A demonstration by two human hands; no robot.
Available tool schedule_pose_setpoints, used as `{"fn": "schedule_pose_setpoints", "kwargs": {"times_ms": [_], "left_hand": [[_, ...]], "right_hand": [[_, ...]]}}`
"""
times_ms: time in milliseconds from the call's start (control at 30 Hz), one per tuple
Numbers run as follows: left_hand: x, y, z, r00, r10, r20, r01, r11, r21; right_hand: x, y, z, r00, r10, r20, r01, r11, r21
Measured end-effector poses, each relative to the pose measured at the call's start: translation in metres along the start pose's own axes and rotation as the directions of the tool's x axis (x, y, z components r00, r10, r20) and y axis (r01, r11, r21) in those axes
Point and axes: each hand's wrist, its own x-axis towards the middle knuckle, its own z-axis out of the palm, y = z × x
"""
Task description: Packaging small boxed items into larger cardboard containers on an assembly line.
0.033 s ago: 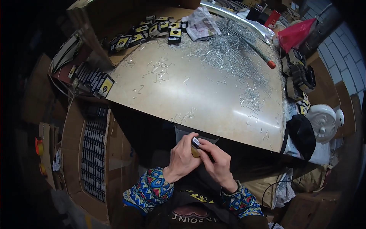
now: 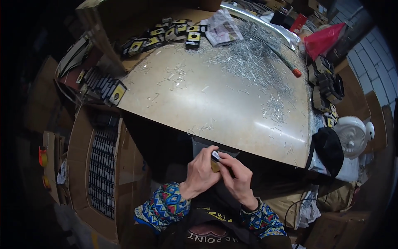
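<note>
Just in front of the table's near edge, both hands meet around a small black and yellow box point(image 2: 215, 161). A pale label shows on its upper end. My left hand point(image 2: 200, 173) is closed along the box's left side, its thumb and forefinger near the top. My right hand point(image 2: 238, 176) pinches the box from the right with thumb and forefinger. Fingers cover most of the box's sides. Behind the hands, a dark grey tray-like piece point(image 2: 198, 145) juts out from under the table point(image 2: 199, 103). Thin metal wire pieces point(image 2: 203, 126) lie on the near table edge.
Small boxes point(image 2: 193, 38) lie heaped at the table's back left, beside crumpled newspaper point(image 2: 222, 29). Many bent wire pieces point(image 2: 253, 58) cover the back right. An open carton point(image 2: 83, 153) with rows of packed boxes stands left. A white fan point(image 2: 352, 137) and black cap point(image 2: 327, 145) sit right.
The view has shifted very slightly. My hands keep the same hold on the small box, with hardly any movement.
</note>
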Motion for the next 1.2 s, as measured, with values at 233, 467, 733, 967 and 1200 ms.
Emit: {"fn": "schedule_pose_setpoints", "kwargs": {"times_ms": [233,467,733,967,1200], "left_hand": [[0.014,0.015,-0.007,0.995,0.064,0.071,-0.071,0.992,0.101],[0.008,-0.005,-0.007,0.99,0.135,-0.052,-0.135,0.991,0.0],[0.071,-0.021,-0.046,0.983,0.048,-0.176,-0.081,0.979,-0.186],[0.078,-0.042,-0.103,0.976,0.031,-0.217,-0.047,0.997,-0.069],[0.153,-0.091,-0.216,0.918,0.288,-0.271,-0.071,0.793,0.605]], "right_hand": [[0.043,0.032,-0.053,0.887,0.006,-0.461,0.024,0.998,0.06],[0.067,0.077,-0.077,0.99,-0.125,-0.065,0.098,0.941,-0.325],[0.095,0.021,0.006,0.997,-0.069,0.047,0.061,0.986,0.155],[0.108,0.022,0.032,0.983,-0.141,0.118,0.118,0.976,0.184],[0.136,0.117,-0.074,0.991,-0.03,0.128,0.114,0.685,-0.719]]}}
